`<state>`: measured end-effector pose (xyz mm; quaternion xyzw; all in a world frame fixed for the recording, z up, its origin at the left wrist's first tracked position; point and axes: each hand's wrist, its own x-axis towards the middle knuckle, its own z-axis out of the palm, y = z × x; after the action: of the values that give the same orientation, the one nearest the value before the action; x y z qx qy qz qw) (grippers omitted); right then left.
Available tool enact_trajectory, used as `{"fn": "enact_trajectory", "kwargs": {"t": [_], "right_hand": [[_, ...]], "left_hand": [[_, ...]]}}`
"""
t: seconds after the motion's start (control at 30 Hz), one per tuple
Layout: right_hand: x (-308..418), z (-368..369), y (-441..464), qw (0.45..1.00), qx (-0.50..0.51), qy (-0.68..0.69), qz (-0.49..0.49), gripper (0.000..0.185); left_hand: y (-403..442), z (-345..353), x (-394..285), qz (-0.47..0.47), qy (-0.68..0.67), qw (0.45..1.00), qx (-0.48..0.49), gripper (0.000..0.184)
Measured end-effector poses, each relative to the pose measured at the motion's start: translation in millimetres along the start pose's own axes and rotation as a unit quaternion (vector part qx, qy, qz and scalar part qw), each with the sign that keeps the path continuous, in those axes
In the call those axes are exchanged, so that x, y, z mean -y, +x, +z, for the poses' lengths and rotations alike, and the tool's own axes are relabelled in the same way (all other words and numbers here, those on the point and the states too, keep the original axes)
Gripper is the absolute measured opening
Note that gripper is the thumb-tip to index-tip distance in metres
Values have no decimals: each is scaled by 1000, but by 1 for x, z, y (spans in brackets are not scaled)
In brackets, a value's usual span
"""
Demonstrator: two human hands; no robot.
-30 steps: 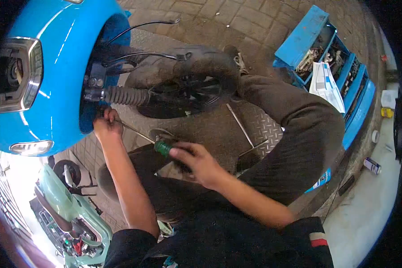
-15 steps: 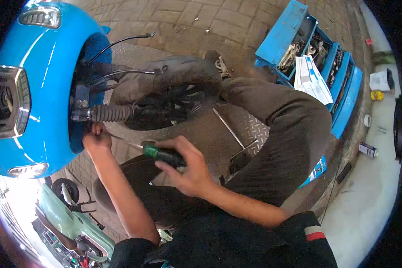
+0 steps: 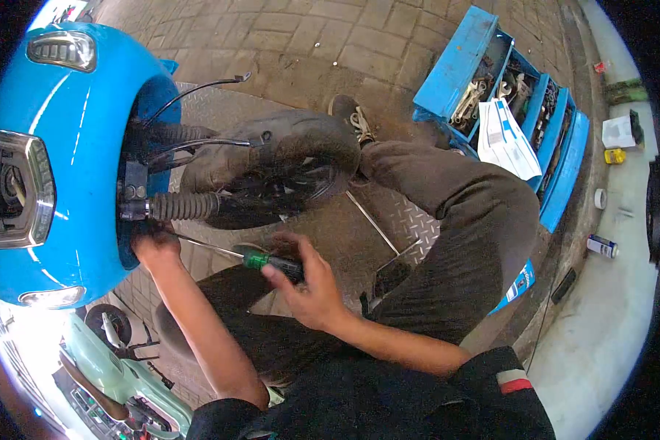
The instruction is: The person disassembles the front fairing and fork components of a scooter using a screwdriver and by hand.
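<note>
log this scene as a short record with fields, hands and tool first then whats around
left hand: just below the ribbed boot in view, fingers mostly hidden
right hand: thumb and fingers around a screwdriver; firmness of hold unclear
tool: handle green and black, shaft toward left hand, tip hidden
vehicle: blue bodywork, dark front tyre
storage: open blue toolbox, tools inside, white-and-blue paper on top
nearby: pale green scooter, lower left

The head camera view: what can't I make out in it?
All in the head view:
Tip of the screwdriver: lost at the left hand, in shadow under the blue bodywork.
Grip of the right hand: unclear, its lower fingers hidden behind its palm.
Mint-green scooter: cut off by the bottom edge.
Print on the paper: too small.
</note>
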<state>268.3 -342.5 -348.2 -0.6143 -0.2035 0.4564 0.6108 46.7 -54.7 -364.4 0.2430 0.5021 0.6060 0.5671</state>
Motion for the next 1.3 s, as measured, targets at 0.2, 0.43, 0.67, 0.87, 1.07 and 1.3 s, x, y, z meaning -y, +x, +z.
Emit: {"fn": "enact_trajectory", "kwargs": {"t": [0.2,0.43,0.67,0.87,1.07,1.3], "right_hand": [[-9,0,-5,995,60,71,22,27],[26,-6,0,998,35,-10,-45,28],[23,-8,-5,986,82,-60,-134,29],[26,-8,-6,976,100,-117,-152,29],[32,-19,0,886,194,-289,-306,43],[80,-2,32,892,312,-274,-178,36]], "left_hand": [[3,-9,-2,-18,-3,998,59,26],[-24,20,2,-17,52,996,-67,25],[-27,-1,10,-51,73,995,-47,21],[-100,32,6,-65,288,955,-40,35],[-128,23,-17,-47,343,937,50,42],[-112,18,-37,-121,329,929,122,37]]}}
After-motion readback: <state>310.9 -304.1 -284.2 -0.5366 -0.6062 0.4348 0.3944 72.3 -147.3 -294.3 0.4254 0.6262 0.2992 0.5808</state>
